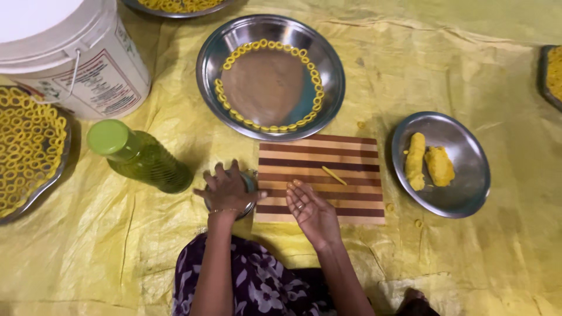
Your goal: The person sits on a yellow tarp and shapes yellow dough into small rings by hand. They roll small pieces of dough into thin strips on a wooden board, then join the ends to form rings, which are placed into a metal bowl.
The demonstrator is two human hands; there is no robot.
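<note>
Yellow plastic sheeting (410, 76) covers the floor around a striped wooden cutting board (319, 161). At the board's left edge, the left hand (227, 190) spreads over a small steel bowl (250, 186); the right hand (311, 212) rests open, palm up, on the board near a thin yellow dough strip (334, 175). Above the board, a round steel plate (270, 76) holds a circle of yellow dough rings (316, 88); right of it, a steel dish (462, 175) holds two dough lumps (427, 164). Left stand a green-capped bottle (140, 155) and a labelled white bucket (76, 52).

Floor under a crinkled yellow plastic sheet (445, 70), set with dishes and a board.

On the sheet lie a striped wooden cutting board (328, 158), a large steel plate (213, 52) ringed with yellow dough loops above it, a smaller steel plate (462, 199) with two dough lumps to its right, a white bucket (88, 64), a green-capped bottle (140, 157) on its side, a loop-filled tray (52, 169) at far left, and stray crumbs (418, 223).
</note>
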